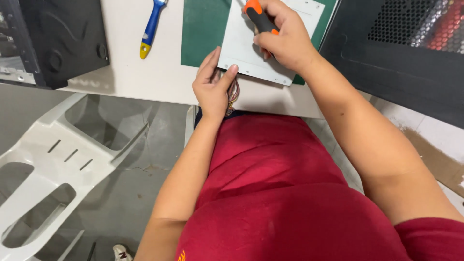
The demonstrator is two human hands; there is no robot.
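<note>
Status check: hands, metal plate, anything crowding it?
Right hand grips orange-black screwdriver. Left hand steadies grey metal plate on green mat. Coloured wires under left hand.

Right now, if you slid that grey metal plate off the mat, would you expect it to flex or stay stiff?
The grey metal plate looks like thin flat sheet, so probably stiff and light. It lies flat on the green mat, so it should slide, not roll. The left hand steadies its corner while the right hand grips a screwdriver, suggesting it shifts easily.
</note>
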